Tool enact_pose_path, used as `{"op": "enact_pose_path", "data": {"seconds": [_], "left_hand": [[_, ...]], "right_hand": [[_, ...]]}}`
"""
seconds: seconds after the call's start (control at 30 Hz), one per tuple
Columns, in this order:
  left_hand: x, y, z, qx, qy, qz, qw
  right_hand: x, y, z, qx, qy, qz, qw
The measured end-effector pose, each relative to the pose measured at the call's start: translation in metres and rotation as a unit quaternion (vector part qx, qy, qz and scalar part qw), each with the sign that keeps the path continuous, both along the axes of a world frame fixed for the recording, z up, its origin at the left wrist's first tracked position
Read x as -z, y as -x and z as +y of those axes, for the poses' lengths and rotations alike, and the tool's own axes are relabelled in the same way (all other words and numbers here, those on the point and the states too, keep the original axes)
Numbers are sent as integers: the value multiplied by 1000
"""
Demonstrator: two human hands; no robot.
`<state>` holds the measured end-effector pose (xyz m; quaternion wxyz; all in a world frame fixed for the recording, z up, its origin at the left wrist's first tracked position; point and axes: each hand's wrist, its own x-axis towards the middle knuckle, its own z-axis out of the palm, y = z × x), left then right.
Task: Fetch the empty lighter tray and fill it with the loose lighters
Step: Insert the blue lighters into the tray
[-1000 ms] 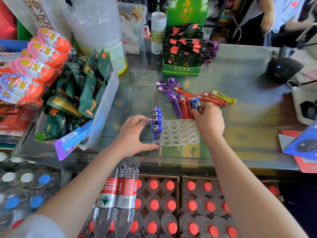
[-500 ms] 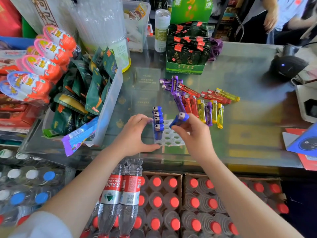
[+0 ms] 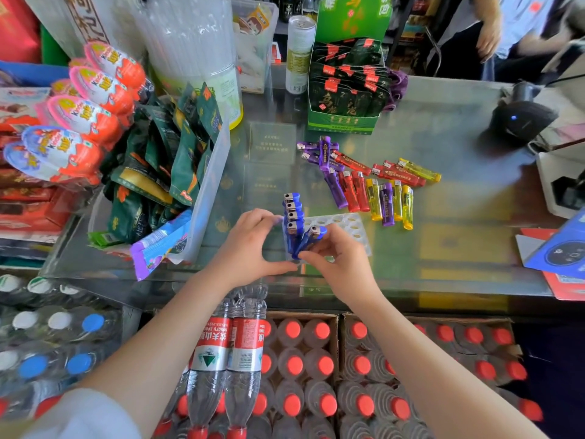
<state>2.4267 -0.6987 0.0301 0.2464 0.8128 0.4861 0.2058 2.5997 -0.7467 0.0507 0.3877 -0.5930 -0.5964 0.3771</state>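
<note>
Head view: white lighter tray (image 3: 343,224) on glass counter (image 3: 443,248), four blue lighters (image 3: 292,213) standing along its left edge. Left hand (image 3: 250,248) braces tray's left side. Right hand (image 3: 340,261) pinches tilted blue lighter (image 3: 308,240), lower and nearer the row than 0.5 s ago. Loose lighters (image 3: 373,182) beyond; snack bin (image 3: 209,185) left

right hand (image 3: 340,264) pinches tilted blue lighter (image 3: 308,240) | left hand (image 3: 250,248) steadies tray (image 3: 351,224) | glass counter (image 3: 443,248)
</note>
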Motion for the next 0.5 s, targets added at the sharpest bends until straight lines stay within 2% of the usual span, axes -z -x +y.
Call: {"op": "enact_pose_path", "data": {"seconds": [0.1,0.5], "left_hand": [[0,0,0,0,-2,2,1000],[2,1,3,3,1,1,1000]], "right_hand": [[1,3,-1,-10,-1,-8,1000],[-13,0,6,-71,-52,-154,984]]}}
